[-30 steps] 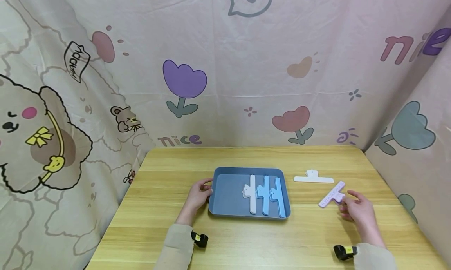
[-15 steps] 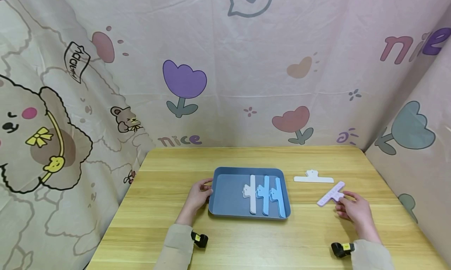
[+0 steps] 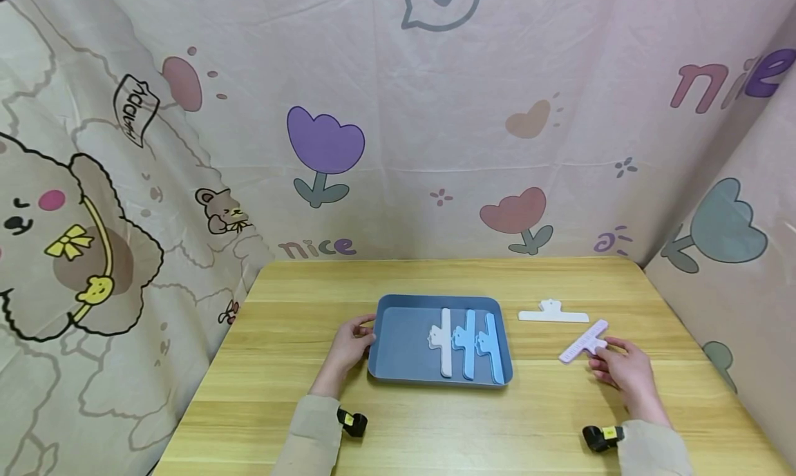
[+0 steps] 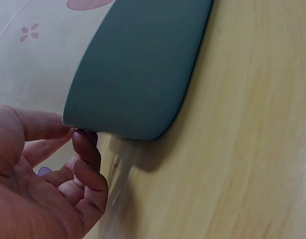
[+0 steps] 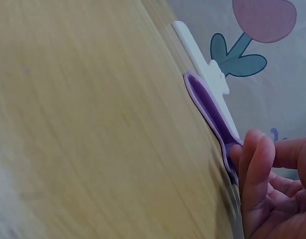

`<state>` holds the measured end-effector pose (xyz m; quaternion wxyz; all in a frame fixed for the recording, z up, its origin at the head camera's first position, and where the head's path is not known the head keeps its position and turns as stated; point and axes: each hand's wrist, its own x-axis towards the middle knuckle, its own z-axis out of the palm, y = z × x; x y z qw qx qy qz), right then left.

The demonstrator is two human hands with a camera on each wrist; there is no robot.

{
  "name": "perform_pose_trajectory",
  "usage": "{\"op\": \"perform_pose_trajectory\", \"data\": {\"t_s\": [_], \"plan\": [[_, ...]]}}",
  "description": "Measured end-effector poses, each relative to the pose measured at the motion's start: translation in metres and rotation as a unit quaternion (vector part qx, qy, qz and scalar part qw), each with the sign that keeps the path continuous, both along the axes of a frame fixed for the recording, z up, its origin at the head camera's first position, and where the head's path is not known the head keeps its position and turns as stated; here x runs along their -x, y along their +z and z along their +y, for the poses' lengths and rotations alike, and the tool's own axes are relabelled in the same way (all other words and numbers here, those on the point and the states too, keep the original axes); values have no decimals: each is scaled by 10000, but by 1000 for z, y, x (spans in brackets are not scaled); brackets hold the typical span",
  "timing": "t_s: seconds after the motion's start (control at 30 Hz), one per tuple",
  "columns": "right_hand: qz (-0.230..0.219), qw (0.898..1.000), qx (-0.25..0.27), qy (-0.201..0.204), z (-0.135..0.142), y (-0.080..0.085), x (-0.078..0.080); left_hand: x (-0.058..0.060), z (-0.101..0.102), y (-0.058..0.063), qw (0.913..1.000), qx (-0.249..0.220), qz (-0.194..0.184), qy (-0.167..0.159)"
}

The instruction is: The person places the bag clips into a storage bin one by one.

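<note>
My left hand (image 3: 348, 346) pinches the left wall of a blue-grey tray (image 3: 403, 345); in the left wrist view, thumb and fingertips meet at the rim of that tray (image 4: 138, 74). My right hand (image 3: 629, 374) holds a light purple bag clip (image 3: 582, 343) by its handle tab, and the long bar slants away toward the left. Seen from the right wrist, the fingers (image 5: 257, 164) grip the tab end of the purple clip (image 5: 210, 104), partly hiding it. Inside the tray lie a white clip (image 3: 446, 345) and two blue clips (image 3: 469, 351), side by side.
A white clip (image 3: 553, 316) lies on the wooden table (image 3: 298, 289) just behind the purple one. A printed curtain (image 3: 404, 117) hangs along the back and both sides.
My right hand has shifted slightly left, and its fingers have closed on the purple clip, which moved a little left with them. The left hand and tray have stayed put.
</note>
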<state>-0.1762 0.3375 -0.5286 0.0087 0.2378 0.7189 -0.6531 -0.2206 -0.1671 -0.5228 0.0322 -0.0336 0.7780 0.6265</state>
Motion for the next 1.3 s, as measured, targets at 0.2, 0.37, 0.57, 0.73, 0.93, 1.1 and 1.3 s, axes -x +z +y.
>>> {"op": "perform_pose_trajectory", "data": {"t_s": [0.2,0.37,0.57,0.73,0.93,1.1,1.3], "plan": [[-43,9998,-209,-61,0,1,-1,1,1,-1,10000,-60,-16,25],[93,9999,-70,-17,-1,6,-2,1,0,-2,10000,-42,-17,13],[402,9990,-16,194,-9,20,-3,0,-1,-1,10000,-3,-40,-9],[761,9961,-51,451,-22,37,-2,0,-1,-1,10000,-27,-32,-8],[959,9932,-169,644,-43,53,1,0,-1,-2,10000,-19,-28,-47],[1032,9896,-257,967,-64,60,7,0,-1,-2,10000,49,15,-56],[1055,9851,-353,1315,-92,61,15,0,0,-1,10000,75,35,-38]]}}
